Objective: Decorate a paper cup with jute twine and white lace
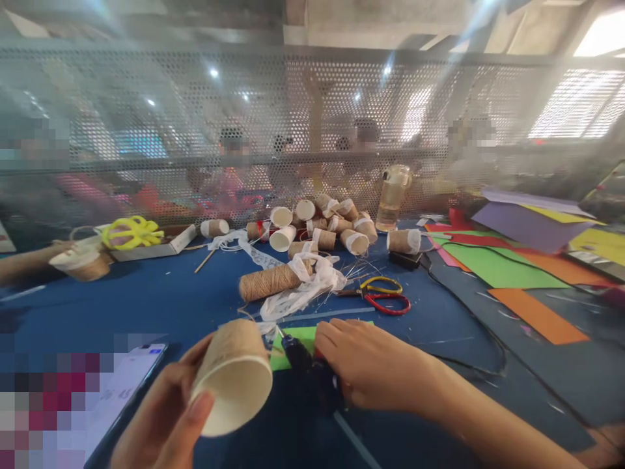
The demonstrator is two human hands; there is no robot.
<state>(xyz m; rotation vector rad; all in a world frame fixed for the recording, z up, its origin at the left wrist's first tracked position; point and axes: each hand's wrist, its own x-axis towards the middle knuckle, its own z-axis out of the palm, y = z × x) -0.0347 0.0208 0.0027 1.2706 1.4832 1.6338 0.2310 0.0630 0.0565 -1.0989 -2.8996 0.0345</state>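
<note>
My left hand (188, 391) grips a paper cup (234, 378) wrapped in brown twine, its white open end tilted toward me and my thumb on the rim. In my right hand (356, 358) is a dark hot glue gun (297, 355), its metal tip pointing at the cup's far side. A clear glue stick (354, 436) sticks out of the gun's back end. Under the gun lies a piece of green paper (315, 335). Just beyond the cup, white lace ribbon (305, 296) lies bunched against a spool of twine (268, 283).
Scissors (390, 303) with yellow and red handles lie beyond my right hand. Several wrapped cups (322, 228) are piled near the perforated screen (312, 124), by a glass jug (393, 198). Coloured paper (502, 260) and a black cord (478, 319) are at right. Another person's arm (29, 264) reaches in at left.
</note>
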